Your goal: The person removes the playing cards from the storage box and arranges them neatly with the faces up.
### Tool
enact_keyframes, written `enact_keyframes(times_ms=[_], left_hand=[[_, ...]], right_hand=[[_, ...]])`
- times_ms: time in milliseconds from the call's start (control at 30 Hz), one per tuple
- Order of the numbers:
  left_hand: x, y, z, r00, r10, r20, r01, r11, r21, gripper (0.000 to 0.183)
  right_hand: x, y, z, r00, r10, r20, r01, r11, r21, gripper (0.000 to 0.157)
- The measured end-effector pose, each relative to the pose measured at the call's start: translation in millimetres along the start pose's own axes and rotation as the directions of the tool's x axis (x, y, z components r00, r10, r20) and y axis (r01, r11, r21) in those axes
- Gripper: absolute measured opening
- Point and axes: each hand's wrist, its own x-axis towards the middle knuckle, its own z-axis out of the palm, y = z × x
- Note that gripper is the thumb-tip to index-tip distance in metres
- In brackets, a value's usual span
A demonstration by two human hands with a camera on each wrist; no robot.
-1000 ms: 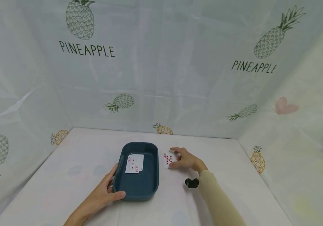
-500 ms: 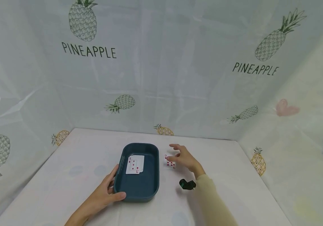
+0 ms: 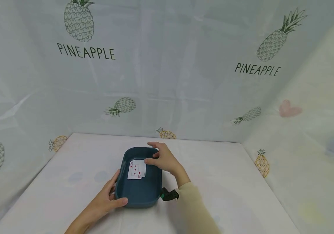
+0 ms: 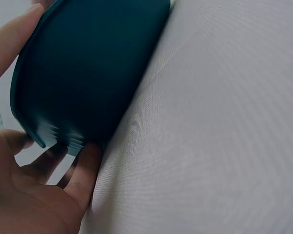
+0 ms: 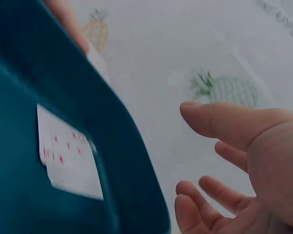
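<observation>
One nine of hearts no longer shows beside the tray
We judge work shifting to it: right hand, fingers parted, at its far-right corner; left hand gripping its side.

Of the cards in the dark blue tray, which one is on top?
The three of diamonds, face up with its red marks in view. What sets it apart: whatever card lies beneath shows only a white margin jutting past its edge.
</observation>
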Motion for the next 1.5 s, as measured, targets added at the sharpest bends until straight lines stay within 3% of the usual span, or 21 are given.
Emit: enact_keyframes(times_ms=[233, 467, 633, 1000, 1233, 1500], left_hand=[[1.1, -2.5, -1.6, 1.0, 0.023, 0.021, -0.023, 1.0, -0.002, 0.11], [1.4, -2.5, -2.3, 0.998, 0.037, 0.045, -0.036, 0.999, -0.027, 0.109], [0.0, -0.3, -1.5, 0.999, 0.021, 0.042, -0.02, 0.999, -0.025, 0.109], [-1.0, 3.1, -0.3, 0.999, 0.018, 0.03, -0.018, 1.0, -0.017, 0.108], [-0.5, 2.1, -1.6, 1.0, 0.009, 0.028, -0.008, 1.0, -0.03, 0.108], [1.6, 2.2, -0.3, 1.0, -0.008, 0.003, 0.008, 1.0, 0.009, 0.109]], right_hand=[[12, -13, 31.0, 0.998, -0.023, 0.05, 0.025, 0.998, -0.052, 0.071], [26, -2, 48.0, 0.995, 0.039, 0.095, -0.019, 0.98, -0.197, 0.073], [32, 7, 53.0, 0.983, 0.13, 0.129, -0.084, 0.947, -0.309, 0.077], [39, 5, 61.9, 0.954, 0.254, 0.16, -0.164, 0.888, -0.43, 0.084], [43, 5, 71.9, 0.946, 0.293, 0.14, -0.197, 0.861, -0.468, 0.088], [42, 11, 74.5, 0.949, 0.288, 0.131, -0.192, 0.853, -0.486, 0.083]])
